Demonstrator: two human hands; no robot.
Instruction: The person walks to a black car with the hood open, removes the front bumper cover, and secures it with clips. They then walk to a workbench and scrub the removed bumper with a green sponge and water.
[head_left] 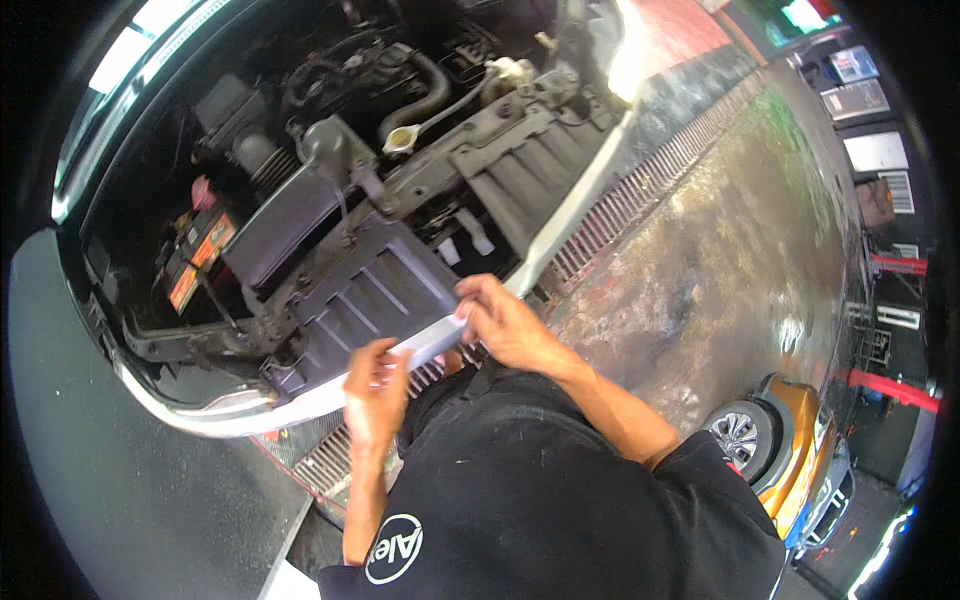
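Both of my hands are at the front edge of a white car with its hood up. My right hand [505, 325] bends its fingers and thumb together at the right end of a light grey strip [432, 340]. Whether that strip is loose or part of the car's front edge [300, 408], I cannot tell. At its left end is my left hand [375, 395], fingers bent and slightly blurred, so its grip is unclear. Just beyond both hands lies a ribbed black plastic cover [380, 285], with a dark gap beside its right end.
The engine bay holds a battery [200, 260] with an orange label, a black air intake box [290, 220], a pale yellow cap [402, 138] and a hose [428, 95]. A floor grate [620, 200] runs beneath the bumper. An orange car [790, 450] stands at right.
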